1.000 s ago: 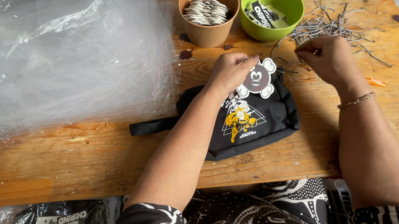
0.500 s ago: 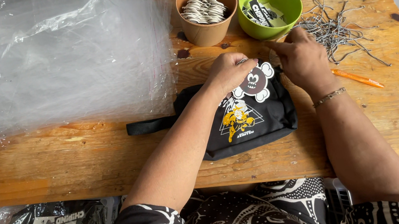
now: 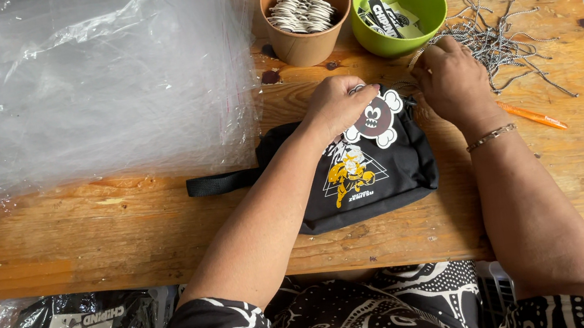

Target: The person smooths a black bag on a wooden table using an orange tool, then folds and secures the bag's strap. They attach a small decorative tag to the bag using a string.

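On table, pouch (image 3: 368,175) lies crosswise, strap leftward; left hand (image 3: 335,102) pinches tag (image 3: 376,118).

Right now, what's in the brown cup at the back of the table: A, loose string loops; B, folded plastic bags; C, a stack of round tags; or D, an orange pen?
C: the brown cup holds a stack of round tags, while the string loops lie loose on the table to the right.

Left hand (image 3: 336,105), right hand (image 3: 451,80) pinching.
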